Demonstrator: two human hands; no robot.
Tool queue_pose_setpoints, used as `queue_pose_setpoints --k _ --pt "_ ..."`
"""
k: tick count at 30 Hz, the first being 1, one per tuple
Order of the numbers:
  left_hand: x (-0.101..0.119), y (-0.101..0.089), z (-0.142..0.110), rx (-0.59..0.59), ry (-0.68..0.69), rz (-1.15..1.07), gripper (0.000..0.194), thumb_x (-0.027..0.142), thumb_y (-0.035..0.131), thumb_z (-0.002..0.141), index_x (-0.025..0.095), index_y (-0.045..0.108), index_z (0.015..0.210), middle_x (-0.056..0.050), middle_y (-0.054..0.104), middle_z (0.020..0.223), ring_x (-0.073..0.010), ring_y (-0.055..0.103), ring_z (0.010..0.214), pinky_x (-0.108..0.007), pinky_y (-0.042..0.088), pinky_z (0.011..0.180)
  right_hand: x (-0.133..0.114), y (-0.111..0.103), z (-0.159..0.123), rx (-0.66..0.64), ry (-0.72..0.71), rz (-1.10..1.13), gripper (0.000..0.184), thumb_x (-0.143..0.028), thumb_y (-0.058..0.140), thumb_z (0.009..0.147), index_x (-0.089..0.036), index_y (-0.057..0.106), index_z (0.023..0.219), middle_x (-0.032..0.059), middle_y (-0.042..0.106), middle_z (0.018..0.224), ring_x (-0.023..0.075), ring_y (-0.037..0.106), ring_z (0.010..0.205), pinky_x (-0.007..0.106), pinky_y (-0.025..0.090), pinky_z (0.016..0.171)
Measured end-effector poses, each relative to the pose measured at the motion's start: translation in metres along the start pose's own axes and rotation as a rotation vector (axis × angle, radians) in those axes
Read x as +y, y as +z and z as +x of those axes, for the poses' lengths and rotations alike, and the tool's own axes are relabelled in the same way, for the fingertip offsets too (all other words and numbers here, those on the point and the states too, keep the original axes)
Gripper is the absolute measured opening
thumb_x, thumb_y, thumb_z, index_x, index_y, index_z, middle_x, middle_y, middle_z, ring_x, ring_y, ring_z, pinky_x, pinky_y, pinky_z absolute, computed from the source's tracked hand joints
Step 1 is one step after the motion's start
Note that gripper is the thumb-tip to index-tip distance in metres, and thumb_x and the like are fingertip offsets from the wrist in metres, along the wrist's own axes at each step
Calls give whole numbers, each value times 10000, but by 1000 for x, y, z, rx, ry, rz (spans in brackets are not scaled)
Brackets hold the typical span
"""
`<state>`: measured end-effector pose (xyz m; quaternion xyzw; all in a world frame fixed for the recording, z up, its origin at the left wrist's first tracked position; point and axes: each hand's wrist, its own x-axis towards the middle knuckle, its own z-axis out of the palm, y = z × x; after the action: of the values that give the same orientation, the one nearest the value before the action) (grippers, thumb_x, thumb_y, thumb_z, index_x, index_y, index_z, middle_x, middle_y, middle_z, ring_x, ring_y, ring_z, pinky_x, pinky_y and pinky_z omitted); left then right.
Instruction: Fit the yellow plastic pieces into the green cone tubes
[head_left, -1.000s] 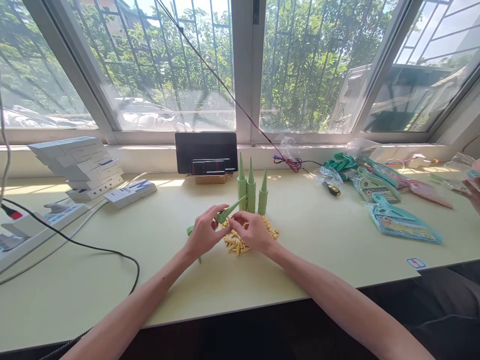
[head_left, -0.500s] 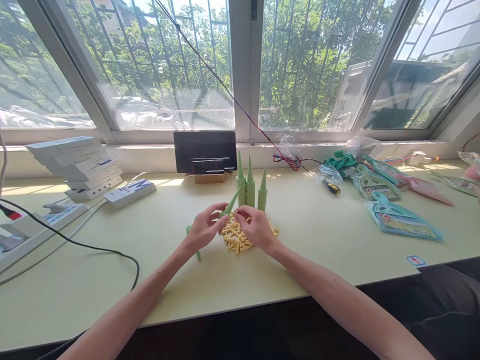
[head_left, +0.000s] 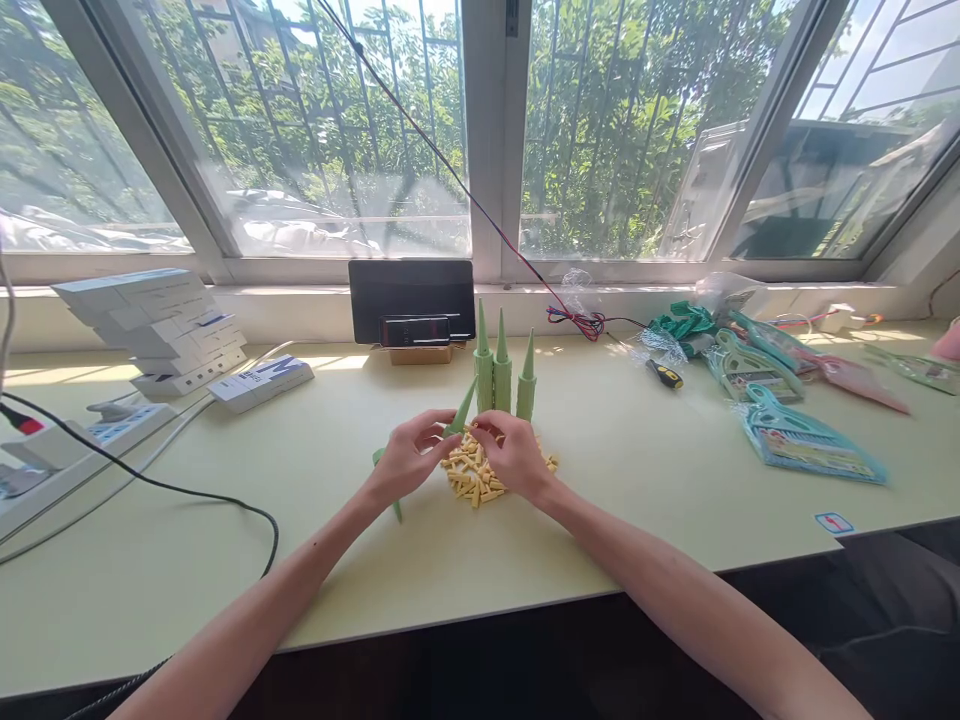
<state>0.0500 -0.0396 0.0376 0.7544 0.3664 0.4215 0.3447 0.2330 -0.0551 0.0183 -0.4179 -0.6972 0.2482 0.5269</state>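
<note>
My left hand point(head_left: 410, 452) is closed on a green pointed cone point(head_left: 463, 408), tip up and leaning right. Close by on the right, my right hand point(head_left: 510, 450) is closed in a pinch near the cone's base; what its fingertips hold is too small to make out. Below both hands lies a pile of small yellow pegs point(head_left: 478, 486). Just behind the hands stand several green towers with pointed tops point(head_left: 501, 380). Another green piece point(head_left: 397, 508) lies on the table, partly hidden by my left hand.
A dark tablet point(head_left: 412, 300) leans at the back. White boxes point(head_left: 180, 330) are stacked at the left, near a power strip point(head_left: 127, 430) and cables. To the right lie a screwdriver point(head_left: 664, 375) and packaged teal brush-and-dustpan sets point(head_left: 814, 440).
The green cone has tilted a little more upright in my left hand. Both hands otherwise keep nearly the same place, and the view has shifted slightly.
</note>
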Motion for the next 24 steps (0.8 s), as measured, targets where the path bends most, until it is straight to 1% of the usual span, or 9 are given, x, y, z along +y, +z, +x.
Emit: queue_pose_setpoints --k 4,8,11,14,19,24 --pt "-6 -1 0 -9 6 19 378 426 675 841 186 673 1132 -80 688 1041 -191 667 821 -384 625 760 1 0 -1 -20 34 57 189 -306 527 893 -188 624 783 2 590 698 131 509 611 248 394 564" --pt "-10 -1 -1 -7 23 35 352 414 682 840 200 680 1120 -65 659 1020 -182 649 831 -388 623 790 1 0 -1 -45 114 149 196 -339 549 877 -189 616 770 -19 548 607 122 498 538 246 396 524" --pt "-10 -1 -1 -7 43 45 341 405 681 843 210 686 1123 -55 643 996 -169 633 809 -375 623 781 1 -1 0 -68 197 275 217 -377 586 852 -190 597 741 -31 531 551 121 501 484 248 409 485" --pt "-9 -1 -1 1 64 55 329 393 684 844 222 690 1126 -44 637 983 -157 623 801 -359 622 784 -1 -2 1 -88 290 391 260 -419 630 817 -187 581 709 -30 539 538 118 501 454 248 416 447" --pt "-7 -1 -1 0 92 71 322 382 685 846 232 695 1131 -40 636 976 -152 617 804 -340 622 774 -6 -5 3 -129 422 541 312 -455 694 756 -168 592 684 -24 558 553 100 495 461 245 423 453" --pt "-6 -1 -1 -11 108 67 297 369 670 858 228 706 1117 -45 640 1005 -146 614 810 -317 623 764 -7 -10 4 -228 597 780 351 -449 789 673 -148 608 679 -34 535 554 70 467 476 221 371 467"
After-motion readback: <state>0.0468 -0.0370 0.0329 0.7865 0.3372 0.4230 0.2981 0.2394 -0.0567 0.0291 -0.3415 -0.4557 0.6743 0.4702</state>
